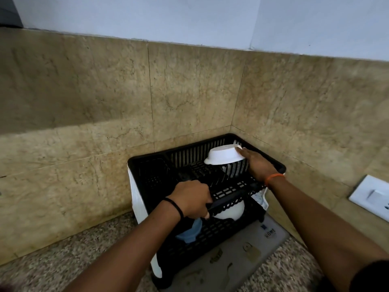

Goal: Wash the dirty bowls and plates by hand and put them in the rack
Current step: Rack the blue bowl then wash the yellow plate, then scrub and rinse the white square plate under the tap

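A black two-tier plastic dish rack (147,165) stands in the counter corner. My right hand (257,164) grips the rim of a white bowl (224,157), held upside down and tilted over the upper tier. My left hand (190,198) is closed around the front edge of the upper tier. On the lower tier sit another white bowl (230,211) and, partly behind my left wrist, a blue bowl (189,233).
Tan stone tiles back the corner on two sides. A grey printed mat (242,256) lies under the rack on the speckled counter (63,260). A white wall switch plate (372,197) sits at the right.
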Motion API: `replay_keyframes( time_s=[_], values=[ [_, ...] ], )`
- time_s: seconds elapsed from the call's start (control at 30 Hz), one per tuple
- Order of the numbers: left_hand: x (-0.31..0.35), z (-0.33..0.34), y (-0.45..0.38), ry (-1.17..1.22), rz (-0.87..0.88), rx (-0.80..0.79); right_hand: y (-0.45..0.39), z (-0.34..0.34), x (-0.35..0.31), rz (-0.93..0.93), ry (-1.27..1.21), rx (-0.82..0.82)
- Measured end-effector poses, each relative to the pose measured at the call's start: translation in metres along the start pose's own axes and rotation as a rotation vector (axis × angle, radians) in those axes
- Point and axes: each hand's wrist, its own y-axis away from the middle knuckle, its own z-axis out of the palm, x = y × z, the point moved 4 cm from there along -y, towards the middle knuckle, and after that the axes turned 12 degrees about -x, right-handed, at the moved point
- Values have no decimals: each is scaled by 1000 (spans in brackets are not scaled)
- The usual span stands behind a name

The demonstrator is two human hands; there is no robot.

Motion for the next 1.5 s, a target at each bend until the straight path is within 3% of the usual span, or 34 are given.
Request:
replay_keyframes(
  time_s=[0.07,0.13,0.27,0.4,0.5,0.6,0.7,0.97,1.13,1.3,1.5],
  values=[
    [1,1,3,19,-4,1,3,1,-7,37,-33,-38],
    [3,4,12,46,-10,79,21,1,-25,33,-134,60],
    [20,43,49,31,85,533,120,9,-88,-127,-352,394],
    [51,123,97,127,164,644,250,64,-132,-129,-492,449],
    [64,196,119,344,111,443,325,144,-142,89,-519,200],
    [66,263,131,479,-134,219,387,216,-143,386,-658,-67],
    [64,306,135,449,-298,124,427,258,-141,628,-885,-122],
    [68,321,142,759,-419,122,453,280,-146,787,-1292,14],
    [89,316,153,1278,-262,68,483,245,-124,775,-1370,184],
    [176,287,157,1612,24,-376,558,187,-72,753,-1397,357],
    [327,282,142,1636,278,-773,695,152,-3,887,-1348,591]
  ],
)
